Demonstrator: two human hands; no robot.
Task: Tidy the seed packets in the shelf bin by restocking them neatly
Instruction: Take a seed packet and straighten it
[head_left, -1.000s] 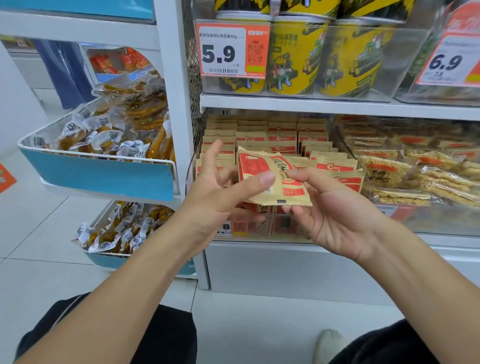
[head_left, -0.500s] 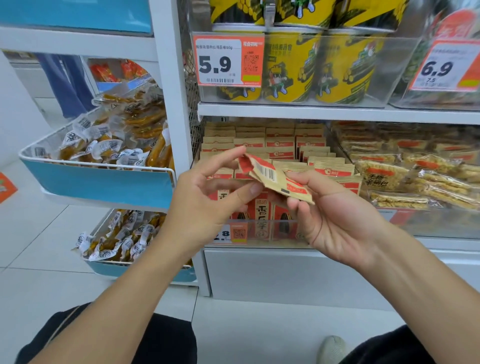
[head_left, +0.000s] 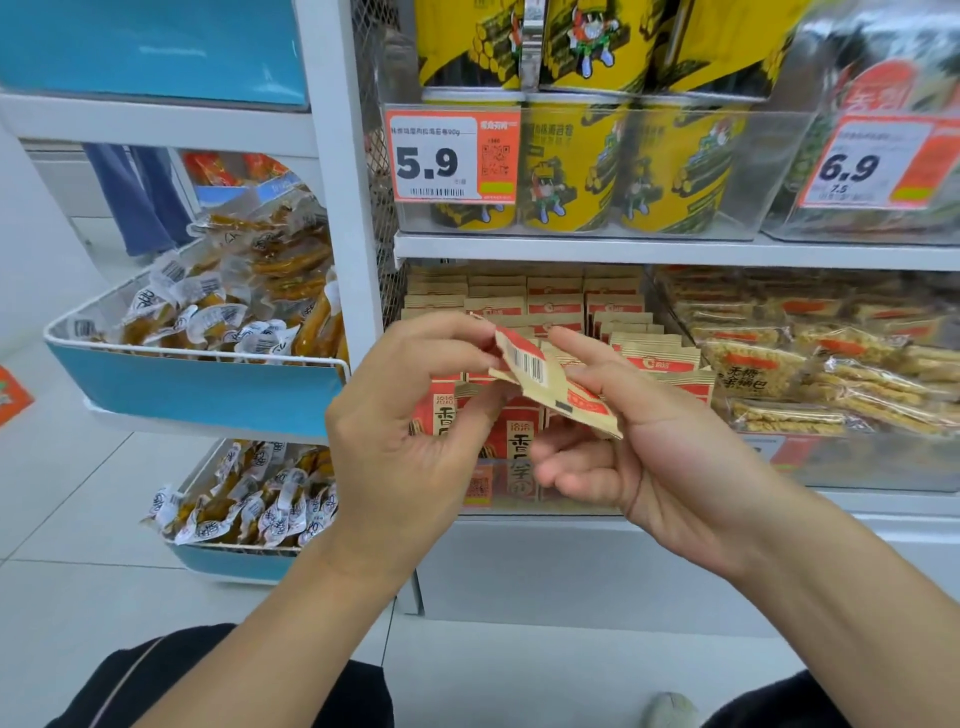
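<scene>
A tan and red seed packet (head_left: 550, 382) with a barcode facing me is held in front of the shelf, tilted down to the right. My left hand (head_left: 410, 431) pinches its upper left corner between thumb and fingers. My right hand (head_left: 660, 441) holds its right side, the index finger along the top and the other fingers curled beneath. Behind the hands, a clear shelf bin (head_left: 587, 499) holds rows of the same seed packets (head_left: 582, 301) standing upright, partly hidden by my hands.
Yellow snack tubs (head_left: 576, 166) stand on the shelf above, behind a 5.9 price tag (head_left: 452, 156). Clear-wrapped snack bars (head_left: 810, 369) fill the bin to the right. Blue-fronted baskets (head_left: 208, 384) of wrapped snacks hang at left. My knees are at the bottom.
The packet has turned over between my hands, from its front face to the barcode side, and tilted flatter. My left hand shifted from the front face to the upper left corner.
</scene>
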